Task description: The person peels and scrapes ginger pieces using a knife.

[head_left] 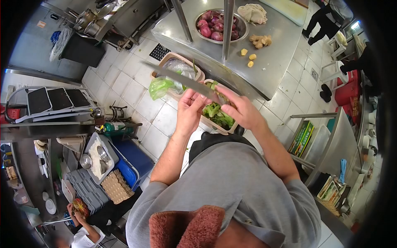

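**Steel blade raised between two bare hands, above a bin of greens**

The knife (178, 77) is up in front of you, over the near bin (226, 132), its blade slanting away to your left with the tip well clear of your fingers. Expect it to feel stiff and fairly light, but long enough that the tip will swing wide on a small turn of the wrist. If the steel is wet, it would be slippery, so the handle is the place to take hold; keep fingertips off the edge.

Your left hand (191, 109) is curled, fingers bent and thumb drawn in close beside the lower side of the blade; whether it pinches the steel or something small, you cannot tell from here. Your right hand (244, 111) is at the heel end, forefinger stretched out and thumb apart below it. The handle is hidden, so its grip cannot be made out, and the small brownish patch at those fingers is too blurred to name.

Beneath both hands, the leafy greens (225, 118) look soft, light and easily bruised; scoop them loosely from below. A green plastic bag (160, 87) hangs over the bin beyond.
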The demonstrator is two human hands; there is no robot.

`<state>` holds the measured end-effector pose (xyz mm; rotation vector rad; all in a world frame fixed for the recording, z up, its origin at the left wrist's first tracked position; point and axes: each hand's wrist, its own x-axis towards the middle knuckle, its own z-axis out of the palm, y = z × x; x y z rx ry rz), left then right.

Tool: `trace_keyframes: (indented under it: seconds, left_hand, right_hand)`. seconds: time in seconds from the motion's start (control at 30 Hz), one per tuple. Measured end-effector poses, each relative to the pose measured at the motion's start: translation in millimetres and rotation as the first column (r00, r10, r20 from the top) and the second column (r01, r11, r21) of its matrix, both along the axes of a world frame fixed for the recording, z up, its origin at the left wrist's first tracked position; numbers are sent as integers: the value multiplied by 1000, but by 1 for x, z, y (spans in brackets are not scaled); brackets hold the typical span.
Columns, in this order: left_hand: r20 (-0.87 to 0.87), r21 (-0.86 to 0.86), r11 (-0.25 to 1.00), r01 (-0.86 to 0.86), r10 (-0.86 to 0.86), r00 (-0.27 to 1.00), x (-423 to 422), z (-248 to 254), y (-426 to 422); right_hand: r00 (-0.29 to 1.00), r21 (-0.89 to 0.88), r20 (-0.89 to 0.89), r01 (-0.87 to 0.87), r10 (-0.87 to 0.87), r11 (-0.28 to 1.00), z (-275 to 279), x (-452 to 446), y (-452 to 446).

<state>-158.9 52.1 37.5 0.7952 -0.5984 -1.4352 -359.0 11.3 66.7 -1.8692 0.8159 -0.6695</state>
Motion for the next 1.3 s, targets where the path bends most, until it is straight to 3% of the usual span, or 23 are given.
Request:
trace_keyframes:
  seconds: [0.33, 0.43, 0.5, 0.6, 0.67, 0.8, 0.83, 0.9, 1.0, 1.17, 1.3]
  left_hand:
    - [46, -23, 1000, 6, -5, 999, 8, 0, 0]
    - [56, -27, 999, 42, -40, 998, 8, -10, 1]
    - [69, -29, 997, 74, -72, 995, 7, -11, 2]
    - [154, 7, 997, 75, -76, 985, 1, -5, 5]
    - [253, 5, 967, 256, -249, 935, -11, -5, 14]
    - [80, 42, 990, 135, -138, 987, -7, -4, 7]
    - [79, 40, 990, 133, -136, 988, -4, -2, 4]
    - [95, 48, 993, 106, -110, 989, 4, 0, 2]
    - [110, 7, 996, 93, -94, 990, 15, -11, 1]
    - [159, 67, 997, 41, -51, 986, 11, -5, 1]
    - [168, 56, 993, 103, -111, 980, 8, -8, 1]
  right_hand:
    - [997, -80, -47, -58, 55, 995, 13, 4, 2]
    - [999, -70, -35, -38, 36, 997, 16, 7, 1]
    - [993, 30, -106, -54, 57, 998, 21, 8, -2]
    - [1000, 8, -17, -26, 26, 1000, 11, 11, -3]
    - [1000, 5, 11, 1, -1, 1000, 4, 14, -9]
    - [988, -19, 144, 60, -57, 998, -14, 14, -13]
    - [988, -21, 143, 58, -55, 998, -12, 9, -13]
    - [998, 48, -58, 20, -17, 999, -2, 1, -9]
    - [997, 32, -32, -71, 72, 997, 6, -3, -2]
    - [992, 48, -89, -81, 85, 996, 17, -3, -1]
    - [996, 24, -62, -64, 66, 998, 12, 1, -2]
